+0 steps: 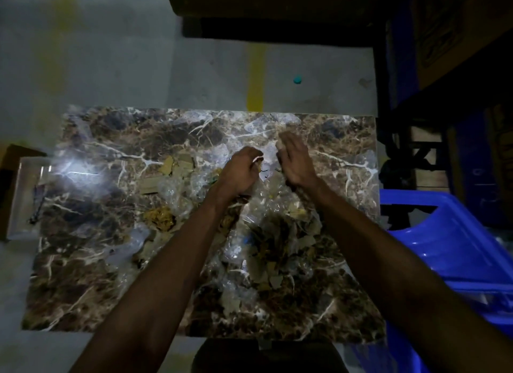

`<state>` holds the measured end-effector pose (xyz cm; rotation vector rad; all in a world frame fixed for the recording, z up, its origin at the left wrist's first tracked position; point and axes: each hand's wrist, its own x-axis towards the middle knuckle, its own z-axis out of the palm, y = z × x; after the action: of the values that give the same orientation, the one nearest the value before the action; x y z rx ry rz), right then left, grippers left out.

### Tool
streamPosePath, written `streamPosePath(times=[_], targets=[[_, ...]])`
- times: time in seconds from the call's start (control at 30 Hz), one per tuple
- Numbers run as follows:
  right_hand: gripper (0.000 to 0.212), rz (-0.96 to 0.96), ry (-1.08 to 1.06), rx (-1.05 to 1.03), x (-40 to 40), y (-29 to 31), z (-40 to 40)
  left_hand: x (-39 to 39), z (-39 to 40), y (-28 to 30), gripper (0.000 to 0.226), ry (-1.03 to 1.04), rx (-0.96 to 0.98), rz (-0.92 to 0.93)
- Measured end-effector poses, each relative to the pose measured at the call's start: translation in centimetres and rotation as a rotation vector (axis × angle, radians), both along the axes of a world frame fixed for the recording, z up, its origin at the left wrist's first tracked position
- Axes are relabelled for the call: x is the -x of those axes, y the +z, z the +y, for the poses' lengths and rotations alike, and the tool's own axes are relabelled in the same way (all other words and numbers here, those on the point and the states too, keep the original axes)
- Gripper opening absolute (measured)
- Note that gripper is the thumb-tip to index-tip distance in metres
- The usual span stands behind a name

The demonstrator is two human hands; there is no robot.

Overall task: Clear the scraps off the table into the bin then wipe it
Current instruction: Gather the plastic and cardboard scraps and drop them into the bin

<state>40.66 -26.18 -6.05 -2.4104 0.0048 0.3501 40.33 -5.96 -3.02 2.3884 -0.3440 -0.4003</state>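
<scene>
A dark marble-patterned table [83, 261] carries a heap of scraps [266, 234]: clear plastic wrap, brown cardboard bits and yellow pieces, spread from the centre toward the near right. My left hand [240, 171] rests on the far part of the heap with fingers curled around crumpled plastic. My right hand [295, 161] stands edge-on beside it, fingers together, with a pale scrap at the fingertips. A blue plastic bin [444, 247] stands against the table's right side.
A shallow box [25, 195] sits on the floor at the table's left edge. The grey floor beyond has a yellow stripe [256, 78] and a small teal object [297, 80]. Dark shelving and boxes [444, 67] stand at the far right.
</scene>
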Motion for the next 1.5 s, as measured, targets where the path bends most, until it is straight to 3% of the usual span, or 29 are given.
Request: streamPosePath(times=[0.13,0.23,0.37,0.57,0.77,0.87,1.03,1.17,1.27,1.37,1.43,1.5], targets=[[0.068,0.095,0.100,-0.146,4.0,1.3,1.2,0.5,-0.5,0.4,0.045,0.081,0.054,0.061],[0.054,0.144,-0.022,-0.294,5.3,4.0,-0.1,1.2,-1.3,0.9,0.042,0.099,0.090,0.067],[0.058,0.120,-0.247,-0.208,7.1,3.9,-2.1,3.5,-1.6,1.3,0.044,0.055,0.077,0.032],[0.048,0.193,-0.068,-0.253,10.6,4.1,1.4,8.5,-3.5,2.9,0.047,0.067,0.103,0.004],[0.079,0.221,-0.341,-0.295,15.9,5.2,-3.8,14.2,-1.9,4.9,0.045,0.350,0.225,0.044],[0.088,0.237,-0.338,-0.218,20.2,4.4,-2.8,17.0,-1.1,5.0,0.043,0.422,0.192,0.057],[0.078,0.297,-0.218,-0.274,20.0,4.0,1.7,19.5,-0.7,5.1,0.045,0.405,0.119,0.117],[0.076,0.250,-0.335,-0.375,20.2,5.6,-0.5,20.6,-0.1,5.1,0.047,0.467,0.126,0.128],[0.075,0.160,-0.363,-0.356,24.7,6.5,-3.5,23.0,0.7,5.4,0.046,0.511,0.149,0.033],[0.090,0.227,-0.288,-0.249,30.0,4.9,-4.2,27.6,1.1,5.1,0.052,0.682,0.063,-0.078],[0.098,0.250,-0.189,-0.167,32.2,3.2,-2.6,31.1,0.7,4.2,0.063,0.871,0.013,-0.001],[0.101,0.241,-0.144,-0.110,32.8,1.7,-0.2,33.9,-0.4,3.4,0.071,1.032,0.092,0.183]])
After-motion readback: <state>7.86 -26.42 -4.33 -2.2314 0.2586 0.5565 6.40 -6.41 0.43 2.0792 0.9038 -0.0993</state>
